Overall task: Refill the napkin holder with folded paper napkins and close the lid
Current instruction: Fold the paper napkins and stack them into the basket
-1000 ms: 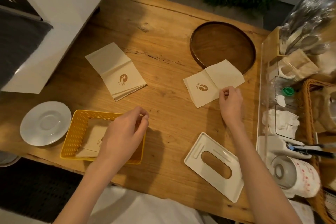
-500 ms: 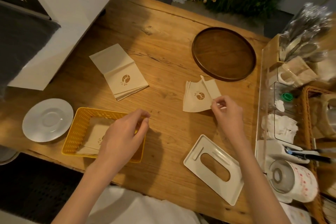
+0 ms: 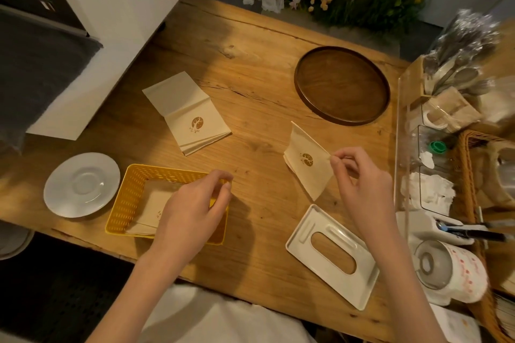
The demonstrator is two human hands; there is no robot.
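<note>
A yellow mesh napkin holder (image 3: 126,198) sits near the table's front edge with beige napkins lying inside it. My left hand (image 3: 192,209) hovers over its right half, fingers pinched together, hiding part of the contents. My right hand (image 3: 362,184) pinches the corner of a folded beige napkin (image 3: 306,161) with a brown logo, lifted and tilted off the table. The white lid (image 3: 312,237) with an oval slot lies flat to the right of the holder. A stack of napkins (image 3: 192,117), its top one unfolded, lies behind the holder.
A white saucer (image 3: 82,184) is left of the holder. A round dark wooden tray (image 3: 342,85) sits at the back. A white coffee machine (image 3: 111,22) fills the back left. A clear acrylic organiser (image 3: 404,147) and a wicker basket (image 3: 468,175) line the right edge.
My right hand has folded the open napkin shut and lifted it off the table toward me. My left hand has stayed over the holder.
</note>
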